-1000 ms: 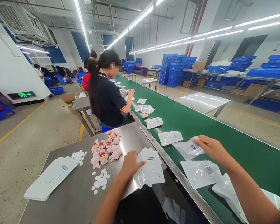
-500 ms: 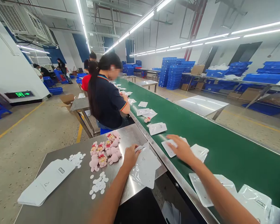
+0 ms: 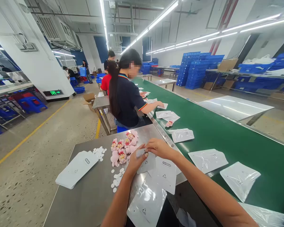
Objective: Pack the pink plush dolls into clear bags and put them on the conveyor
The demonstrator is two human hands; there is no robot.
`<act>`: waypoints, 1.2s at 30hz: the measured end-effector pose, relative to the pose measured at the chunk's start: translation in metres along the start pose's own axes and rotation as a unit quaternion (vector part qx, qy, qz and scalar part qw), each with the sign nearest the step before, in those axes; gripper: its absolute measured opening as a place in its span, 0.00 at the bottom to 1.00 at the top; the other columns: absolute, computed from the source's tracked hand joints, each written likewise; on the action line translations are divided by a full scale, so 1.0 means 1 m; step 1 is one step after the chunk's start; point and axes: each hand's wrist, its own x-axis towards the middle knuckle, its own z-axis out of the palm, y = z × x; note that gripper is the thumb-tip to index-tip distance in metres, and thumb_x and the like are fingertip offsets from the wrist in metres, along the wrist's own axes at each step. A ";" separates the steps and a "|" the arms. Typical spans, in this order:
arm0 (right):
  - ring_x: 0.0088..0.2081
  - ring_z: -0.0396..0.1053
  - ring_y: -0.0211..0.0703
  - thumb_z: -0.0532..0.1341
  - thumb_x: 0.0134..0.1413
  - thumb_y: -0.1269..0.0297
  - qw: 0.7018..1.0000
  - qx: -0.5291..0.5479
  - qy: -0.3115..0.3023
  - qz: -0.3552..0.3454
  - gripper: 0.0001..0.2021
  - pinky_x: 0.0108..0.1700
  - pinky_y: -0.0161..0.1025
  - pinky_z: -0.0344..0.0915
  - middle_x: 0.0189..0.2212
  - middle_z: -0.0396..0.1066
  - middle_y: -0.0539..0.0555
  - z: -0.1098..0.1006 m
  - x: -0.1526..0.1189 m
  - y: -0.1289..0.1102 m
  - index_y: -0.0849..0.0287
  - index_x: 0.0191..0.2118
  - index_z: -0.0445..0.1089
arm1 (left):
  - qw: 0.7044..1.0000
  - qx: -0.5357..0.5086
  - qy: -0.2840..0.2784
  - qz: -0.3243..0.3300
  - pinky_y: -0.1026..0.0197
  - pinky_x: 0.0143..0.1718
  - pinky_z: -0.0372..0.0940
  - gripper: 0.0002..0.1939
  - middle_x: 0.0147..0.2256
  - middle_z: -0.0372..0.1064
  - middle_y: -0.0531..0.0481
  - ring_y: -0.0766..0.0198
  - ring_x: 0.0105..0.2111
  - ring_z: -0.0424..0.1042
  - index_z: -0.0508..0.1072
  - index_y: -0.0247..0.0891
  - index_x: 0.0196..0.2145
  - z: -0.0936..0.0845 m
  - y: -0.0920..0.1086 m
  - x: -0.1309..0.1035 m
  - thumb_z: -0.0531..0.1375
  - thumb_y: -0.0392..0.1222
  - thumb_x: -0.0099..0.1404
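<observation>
My left hand [image 3: 135, 162] is closed on the upper part of a small white plastic pouch [image 3: 144, 166] above the metal table. My right hand [image 3: 161, 148] meets it there, its fingertips pinched at the pouch's top edge. Part of that edge is hidden by the fingers. Beneath and beside the hands lie more white printed pouches [image 3: 165, 175], and another pouch [image 3: 146, 205] hangs over the table's near edge. Left of my left hand sit several pink plush dolls [image 3: 122, 156] in a cluster, with loose white round discs [image 3: 117, 180] in front of them.
A stack of flat white pouches [image 3: 77, 170] and a second pile of discs [image 3: 99, 153] lie on the metal table [image 3: 90, 205]. Along the right runs a green conveyor belt [image 3: 203, 132] carrying pouches [image 3: 208, 160]. A co-worker [image 3: 126, 94] sits ahead, one arm over the belt.
My right hand has moved from a pouch on the belt to my left hand. The view has swung left. A pouch now lies at the near table edge. The co-worker's arm has extended toward the belt.
</observation>
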 end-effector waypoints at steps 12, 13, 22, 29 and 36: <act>0.47 0.62 0.46 0.63 0.50 0.58 0.997 0.020 -0.042 0.067 0.17 0.50 0.43 0.57 0.43 0.67 0.55 0.074 0.015 0.005 0.57 0.45 0.68 | 0.899 -0.277 0.339 -0.030 0.49 0.51 0.63 0.27 0.53 0.64 0.53 0.51 0.57 0.58 0.60 0.51 0.54 -0.064 -0.012 -0.057 0.58 0.54 0.58; 0.47 0.61 0.47 0.64 0.47 0.58 0.996 -0.005 -0.055 0.064 0.20 0.50 0.44 0.57 0.44 0.66 0.56 0.082 0.016 0.004 0.58 0.46 0.67 | 0.893 -0.294 0.340 -0.031 0.48 0.51 0.62 0.26 0.52 0.66 0.52 0.50 0.56 0.58 0.62 0.51 0.53 -0.064 -0.013 -0.063 0.60 0.53 0.57; 0.40 0.64 0.44 0.64 0.48 0.57 0.990 0.000 -0.063 0.124 0.18 0.42 0.40 0.60 0.40 0.66 0.56 0.083 0.006 -0.003 0.60 0.43 0.65 | 0.926 -0.260 0.239 -0.132 0.57 0.40 0.66 0.19 0.37 0.74 0.48 0.58 0.38 0.72 0.73 0.36 0.40 -0.050 -0.013 -0.100 0.65 0.48 0.52; 0.23 0.61 0.33 0.57 0.52 0.47 0.927 0.304 -0.008 0.220 0.19 0.25 0.32 0.59 0.25 0.65 0.48 -0.021 -0.023 -0.053 0.58 0.40 0.64 | 0.994 -0.018 0.053 -0.097 0.63 0.30 0.62 0.13 0.25 0.70 0.53 0.62 0.28 0.68 0.73 0.35 0.29 -0.017 -0.002 -0.094 0.66 0.46 0.49; 0.22 0.58 0.34 0.59 0.49 0.47 0.961 0.111 -0.012 0.251 0.16 0.23 0.32 0.49 0.19 0.63 0.47 -0.053 -0.041 -0.096 0.57 0.29 0.68 | 0.995 0.089 -0.008 -0.035 0.65 0.29 0.58 0.10 0.27 0.70 0.54 0.63 0.28 0.65 0.73 0.38 0.31 0.015 0.018 -0.089 0.63 0.44 0.51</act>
